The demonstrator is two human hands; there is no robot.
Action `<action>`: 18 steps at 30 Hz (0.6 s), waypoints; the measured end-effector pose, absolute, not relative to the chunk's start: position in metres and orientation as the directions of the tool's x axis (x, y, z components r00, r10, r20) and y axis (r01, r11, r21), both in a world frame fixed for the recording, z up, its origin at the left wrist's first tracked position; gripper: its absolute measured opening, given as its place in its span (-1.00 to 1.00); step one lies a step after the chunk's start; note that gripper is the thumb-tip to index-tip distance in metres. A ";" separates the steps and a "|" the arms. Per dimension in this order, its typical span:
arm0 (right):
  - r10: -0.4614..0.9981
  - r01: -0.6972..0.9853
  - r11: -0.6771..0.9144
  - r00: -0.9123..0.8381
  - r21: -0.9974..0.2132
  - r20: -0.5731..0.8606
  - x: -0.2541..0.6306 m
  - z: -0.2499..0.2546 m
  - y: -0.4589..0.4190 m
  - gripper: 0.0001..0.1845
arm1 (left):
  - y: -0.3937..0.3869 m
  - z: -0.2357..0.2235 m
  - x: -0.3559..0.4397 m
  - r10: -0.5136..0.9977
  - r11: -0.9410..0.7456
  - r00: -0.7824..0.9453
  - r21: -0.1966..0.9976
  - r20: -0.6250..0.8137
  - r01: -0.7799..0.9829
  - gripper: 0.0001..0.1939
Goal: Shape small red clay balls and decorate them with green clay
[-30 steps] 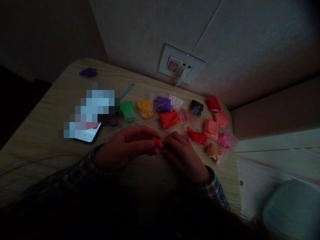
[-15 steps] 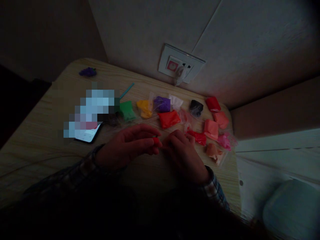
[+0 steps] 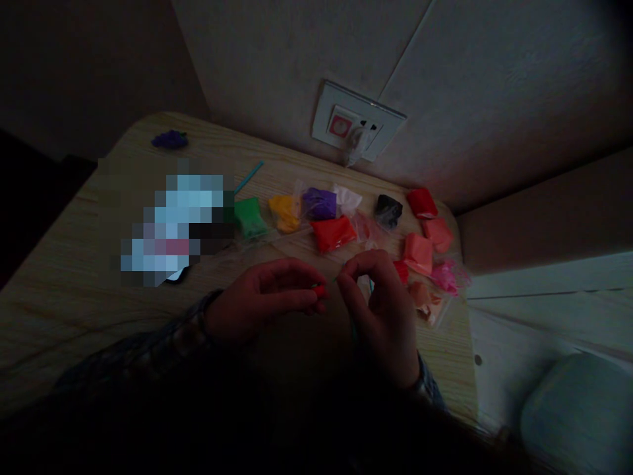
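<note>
My left hand (image 3: 262, 300) pinches a small red clay piece (image 3: 319, 290) with a bit of green on top, between thumb and fingers. Just to its right, my right hand (image 3: 383, 310) is closed in a pinch, with a tiny green clay bit (image 3: 336, 279) at its fingertips. The two hands are apart by a small gap. A teal sliver (image 3: 371, 285) shows behind my right hand; what it belongs to is mostly hidden. Past the hands lie a red clay packet (image 3: 333, 233) and a green clay packet (image 3: 250, 216).
Along the wooden table (image 3: 217, 142) lie yellow (image 3: 285, 212), purple (image 3: 320, 203), black (image 3: 388, 210) and coral (image 3: 418, 253) clay packets. A teal stick (image 3: 248, 177), a purple clay cluster (image 3: 169, 139) and a blurred-out phone (image 3: 175, 274) are leftward. A wall socket (image 3: 359, 122) holds a plug.
My right hand has risen from near the tabletop and turned, now showing a green bit in its pinch. My left hand has shifted slightly right with the red clay piece.
</note>
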State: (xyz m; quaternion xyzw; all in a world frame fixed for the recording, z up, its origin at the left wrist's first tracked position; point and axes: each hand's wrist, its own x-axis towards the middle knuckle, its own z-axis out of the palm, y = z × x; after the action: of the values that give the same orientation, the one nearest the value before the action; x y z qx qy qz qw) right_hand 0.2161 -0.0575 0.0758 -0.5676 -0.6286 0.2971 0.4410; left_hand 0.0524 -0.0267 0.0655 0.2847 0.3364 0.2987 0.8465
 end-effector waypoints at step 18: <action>0.975 0.491 0.163 0.052 -0.856 0.216 0.205 0.076 -0.064 -0.91 | -0.030 0.056 0.051 0.683 0.657 0.614 0.699 -0.395 -0.281 -0.84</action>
State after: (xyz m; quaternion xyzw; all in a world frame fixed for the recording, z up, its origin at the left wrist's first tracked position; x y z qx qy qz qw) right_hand 0.2051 -0.0638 0.0758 -0.5829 -0.6287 0.2805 0.4316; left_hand 0.0512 -0.0296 0.0556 0.3005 0.3344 0.2847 0.8467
